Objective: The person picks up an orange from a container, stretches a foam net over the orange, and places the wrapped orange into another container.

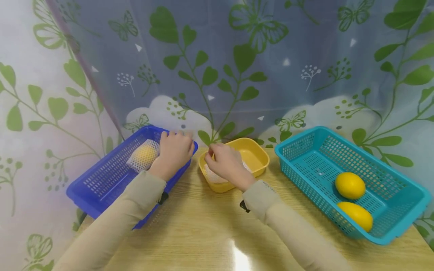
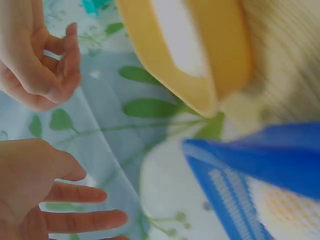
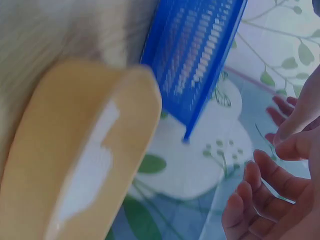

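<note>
My left hand (image 1: 175, 152) is over the right side of the blue basket (image 1: 112, 165), beside a yellow fruit in a white foam net (image 1: 144, 155) lying in it. In the left wrist view the left hand (image 2: 55, 195) has its fingers spread nearly straight, with nothing in them. Over the small yellow bin (image 1: 252, 152) is my right hand (image 1: 227, 162). White foam netting (image 1: 213, 175) lies in that bin, partly hidden under the hand. The right wrist view shows the right hand's (image 3: 275, 200) fingers loosely bent around nothing.
A teal basket (image 1: 305, 150) stands on the right with two bare yellow fruits in it, one behind (image 1: 350, 185) and one nearer (image 1: 357, 216). The wooden table (image 1: 203, 233) extends in front. A leaf-patterned curtain (image 1: 217, 67) hangs close behind the containers.
</note>
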A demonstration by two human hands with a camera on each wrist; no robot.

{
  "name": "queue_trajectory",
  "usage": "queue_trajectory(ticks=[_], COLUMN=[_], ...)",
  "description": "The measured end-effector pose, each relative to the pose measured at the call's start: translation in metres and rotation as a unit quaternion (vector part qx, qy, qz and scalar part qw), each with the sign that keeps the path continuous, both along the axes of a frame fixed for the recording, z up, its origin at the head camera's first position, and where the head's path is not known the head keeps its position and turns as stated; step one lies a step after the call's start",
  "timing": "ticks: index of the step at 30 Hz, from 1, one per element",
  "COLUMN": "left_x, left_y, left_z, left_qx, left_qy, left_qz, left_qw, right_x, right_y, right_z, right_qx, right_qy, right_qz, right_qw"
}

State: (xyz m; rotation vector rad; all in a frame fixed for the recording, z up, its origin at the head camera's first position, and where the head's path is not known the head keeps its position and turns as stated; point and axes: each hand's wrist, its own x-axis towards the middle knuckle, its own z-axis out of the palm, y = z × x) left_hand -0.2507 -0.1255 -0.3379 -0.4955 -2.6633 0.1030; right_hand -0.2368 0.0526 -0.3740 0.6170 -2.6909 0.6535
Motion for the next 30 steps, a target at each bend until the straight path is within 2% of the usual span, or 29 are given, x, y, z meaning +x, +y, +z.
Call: queue_trajectory(ticks=[6,9,15,18,25,30], left_x=[0.003,0.003,0.003,0.004,0.000,-0.002], left_y=[0.036,0.052,0.084,0.102,0.140,0.168], left_z=[0.009,0.009,0.000,-0.003,-0.007,-0.013], left_qx=[-0.010,-0.013,-0.001,0.000,-0.022,-0.031], left_qy=[-0.017,-0.016,0.045,0.057,0.003,-0.010], left_qz=[-0.002,-0.003,-0.003,-0.005,0.013,0.007], left_qw=[0.9998,0.9998,0.9990,0.9984,0.9997,0.9994], right_x=[-0.002,-0.001,-0.005,-0.010,-0.019,-0.023], right_y=[0.043,0.065,0.114,0.141,0.205,0.262], right_z=[0.016,0.023,0.034,0.038,0.044,0.040], right_qx=[0.000,0.021,0.078,0.099,0.150,0.192], right_qy=[0.017,0.011,-0.039,-0.062,-0.095,-0.096], right_qz=[0.007,0.001,-0.029,-0.042,-0.066,-0.051], right_qw=[1.000,1.000,0.996,0.992,0.982,0.975])
